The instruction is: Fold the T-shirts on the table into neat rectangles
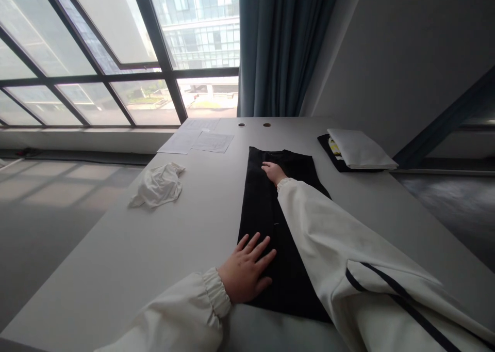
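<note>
A black garment (292,269) lies spread lengthwise on the white table, its upper end pointing toward the window. My left hand (247,267) rests flat on its lower left part with fingers spread. Farther up, my right hand (274,173) is closed at the garment's upper part, fingertips together against the fabric. Whether a fold is pinched between them is hard to see. A short white mark (276,223) shows on the cloth between my hands. My right sleeve covers part of the garment's right side.
On the table's left lies a crumpled white cloth (160,186). Behind it are printed paper sheets (212,141). A folded white cloth (365,149) sits over a dark item at the right edge. A blue curtain (284,47) hangs beyond the table's far edge.
</note>
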Demonstrator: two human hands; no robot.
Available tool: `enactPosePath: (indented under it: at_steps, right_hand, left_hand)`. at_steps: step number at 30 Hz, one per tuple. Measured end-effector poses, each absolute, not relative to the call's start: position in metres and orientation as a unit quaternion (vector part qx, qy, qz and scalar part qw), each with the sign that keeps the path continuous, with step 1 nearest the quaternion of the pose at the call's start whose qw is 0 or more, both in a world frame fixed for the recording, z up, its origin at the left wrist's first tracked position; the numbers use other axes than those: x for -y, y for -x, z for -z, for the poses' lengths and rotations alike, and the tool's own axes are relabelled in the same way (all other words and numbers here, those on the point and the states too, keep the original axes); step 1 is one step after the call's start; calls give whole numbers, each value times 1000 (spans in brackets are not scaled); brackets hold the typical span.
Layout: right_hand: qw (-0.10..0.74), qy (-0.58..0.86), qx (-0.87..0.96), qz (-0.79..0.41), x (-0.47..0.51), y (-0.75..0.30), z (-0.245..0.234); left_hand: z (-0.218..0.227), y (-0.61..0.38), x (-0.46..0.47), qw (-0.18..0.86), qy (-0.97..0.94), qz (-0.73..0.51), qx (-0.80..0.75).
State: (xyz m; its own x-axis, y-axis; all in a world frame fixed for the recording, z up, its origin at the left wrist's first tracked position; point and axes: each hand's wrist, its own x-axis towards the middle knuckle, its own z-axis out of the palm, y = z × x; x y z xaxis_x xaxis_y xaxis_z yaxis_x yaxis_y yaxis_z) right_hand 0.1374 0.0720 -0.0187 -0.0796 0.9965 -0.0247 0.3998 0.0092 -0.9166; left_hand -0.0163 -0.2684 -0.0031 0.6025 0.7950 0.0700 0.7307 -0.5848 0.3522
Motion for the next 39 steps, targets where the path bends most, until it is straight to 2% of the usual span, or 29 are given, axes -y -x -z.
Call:
enactPosePath:
  at_steps: [3,6,8,14,23,29,39]
  right_hand:
    - [332,586,672,-309,-59,-133,28]
    - [241,597,751,-148,-49,-130,34]
    - [196,603,767,-92,-49,-131,36]
    - [114,608,778,-105,-59,-132,41]
    - [28,624,773,-111,-71,-129,41]
    - [50,619,777,-100,-75,-136,43]
    - [93,611,780,-102,-76,-139,51]
  left_hand:
    - [14,23,275,155,-896,-99,-405]
    - [15,24,281,152,-898,-98,-401]
    - [13,23,283,152,-898,-99,-402]
    - [9,22,275,150,-874,-123,-446]
    - [22,18,284,55,-848,-112,-515]
    - [28,18,286,54,-798,-135,-584]
    - [29,21,271,42,-799,-124,-587]
